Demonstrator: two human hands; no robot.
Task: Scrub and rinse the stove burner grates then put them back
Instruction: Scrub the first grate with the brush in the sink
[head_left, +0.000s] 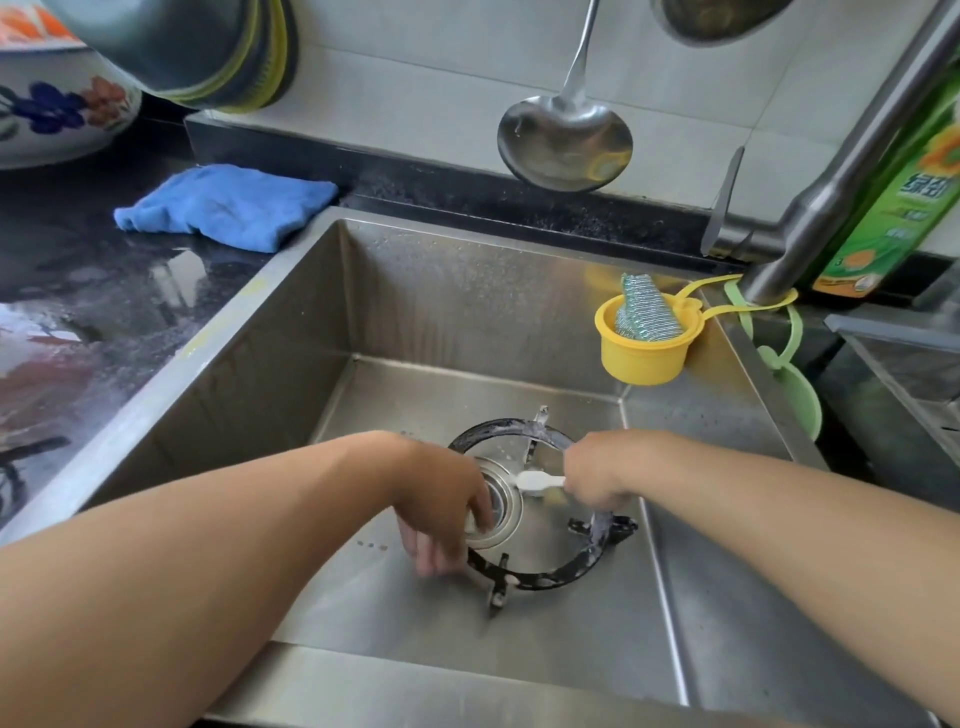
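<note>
A black round burner grate (558, 574), streaked with soap foam, lies on the bottom of the steel sink (291, 332) over the drain (501, 501). My left hand (441, 512) grips the grate's left rim, fingers curled down over it. My right hand (595, 475) holds a white toothbrush (540, 481), its head pointing left over the drain inside the ring. The grate's left side is hidden under my left hand.
A yellow cup (641, 353) with a scouring pad hangs on the sink's right wall. The faucet (841, 171) rises at the right beside a green detergent bottle (893, 208). A blue cloth (228, 205) lies on the wet black counter. A ladle (563, 137) hangs above.
</note>
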